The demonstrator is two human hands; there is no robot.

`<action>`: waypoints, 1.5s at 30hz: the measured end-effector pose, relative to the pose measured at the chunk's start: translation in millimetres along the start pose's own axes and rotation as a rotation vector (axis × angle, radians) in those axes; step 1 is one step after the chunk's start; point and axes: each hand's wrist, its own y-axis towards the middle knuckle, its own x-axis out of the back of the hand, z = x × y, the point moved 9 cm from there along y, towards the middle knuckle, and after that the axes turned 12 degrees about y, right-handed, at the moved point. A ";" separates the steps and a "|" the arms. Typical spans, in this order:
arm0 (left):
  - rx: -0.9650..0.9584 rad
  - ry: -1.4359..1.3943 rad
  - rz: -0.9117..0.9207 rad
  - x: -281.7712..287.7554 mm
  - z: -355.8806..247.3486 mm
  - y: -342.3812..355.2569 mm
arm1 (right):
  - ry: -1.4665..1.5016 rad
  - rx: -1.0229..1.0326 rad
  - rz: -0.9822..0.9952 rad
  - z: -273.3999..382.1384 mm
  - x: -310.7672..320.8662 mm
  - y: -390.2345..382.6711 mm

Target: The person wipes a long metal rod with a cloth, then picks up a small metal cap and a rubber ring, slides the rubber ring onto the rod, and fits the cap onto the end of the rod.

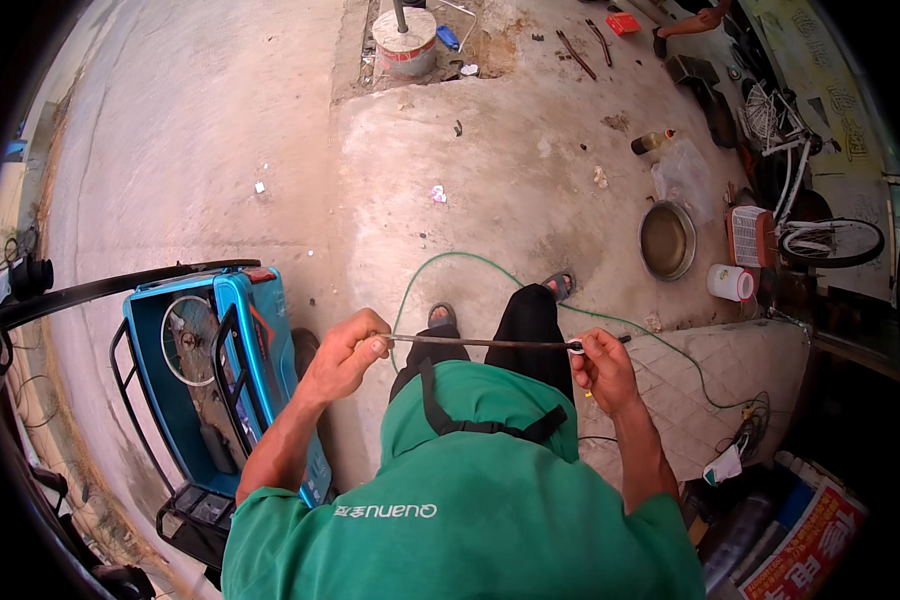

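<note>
A long, thin dark rod (500, 344) lies level across my lap, held at both ends. My left hand (346, 350) is closed round its left end, fingertips pinched together. My right hand (602, 368) grips near the right end, beside a small pale ring-like piece (576, 347) on the rod; the dark tip sticks out past my fingers. Something small and yellow shows below that hand, too small to name. My legs in dark trousers and sandals (560, 284) are under the rod, with a green hose (420, 268) looping around them on the concrete.
At left stands a blue cart box (275, 350) holding a wheel. At right are a metal basin (667, 240), white bucket (730, 282), bottle (652, 141), bicycle (830, 243) and quilted pad (710, 370). A concrete post base (404, 40) stands ahead; another person's leg (685, 25) shows top right.
</note>
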 end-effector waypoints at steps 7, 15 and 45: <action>0.590 -0.348 0.001 -24.6 61.2 -13.0 | -0.135 0.261 0.103 19.6 -11.2 -10.6; 0.430 -0.254 -0.065 -25.3 51.6 -2.4 | -0.244 0.360 0.125 44.3 -19.2 -20.2; 0.447 -0.637 0.149 -41.7 67.0 -1.3 | -0.174 0.434 0.040 52.5 -3.5 -24.4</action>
